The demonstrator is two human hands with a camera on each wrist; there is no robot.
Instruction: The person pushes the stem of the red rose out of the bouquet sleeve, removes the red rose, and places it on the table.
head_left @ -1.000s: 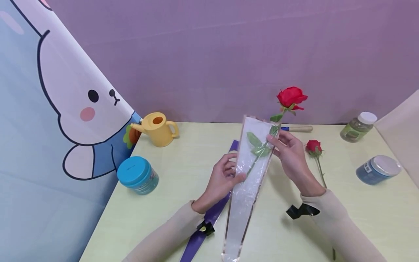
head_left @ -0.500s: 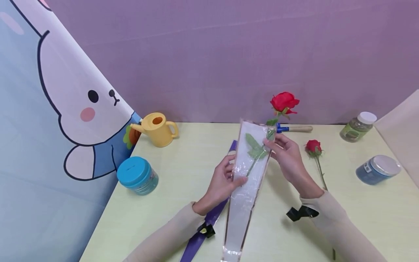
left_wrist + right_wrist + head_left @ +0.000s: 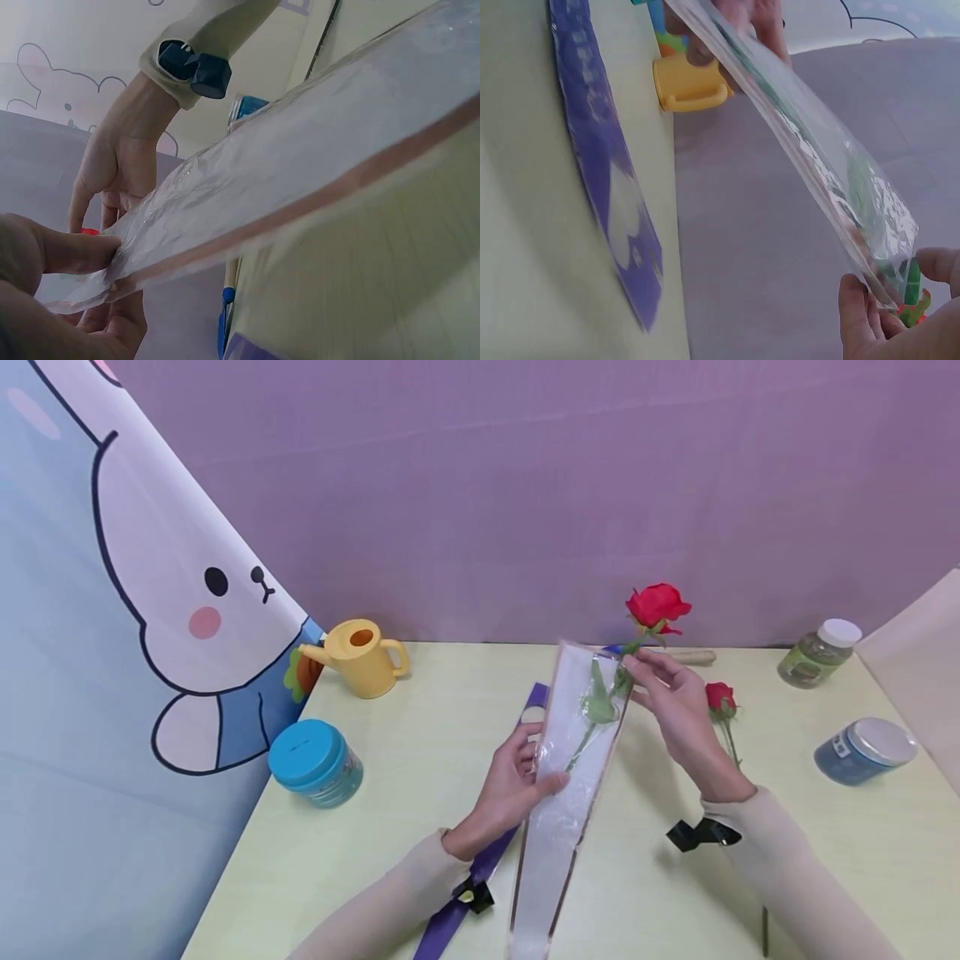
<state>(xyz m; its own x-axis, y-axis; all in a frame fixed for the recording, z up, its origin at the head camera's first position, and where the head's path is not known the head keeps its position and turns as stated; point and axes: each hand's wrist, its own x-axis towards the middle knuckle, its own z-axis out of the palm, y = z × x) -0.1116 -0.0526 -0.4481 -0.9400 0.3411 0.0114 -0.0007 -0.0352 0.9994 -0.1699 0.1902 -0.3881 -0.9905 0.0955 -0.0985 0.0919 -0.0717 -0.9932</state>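
left grip [image 3: 517,781] pinches sleeve [image 3: 570,777] edge | right grip [image 3: 667,706] pinches rose [image 3: 656,606] stem at sleeve mouth

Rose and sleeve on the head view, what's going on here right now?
A person is feeding a red rose stem-first into a clear cone-shaped sleeve. The left hand pinches the sleeve's edge about midway, while the right hand holds the stem at the sleeve's open top. The stem and leaves are inside; the bloom sticks out above. A second rose lies on the table to the right, and a purple sleeve lies under the left wrist.
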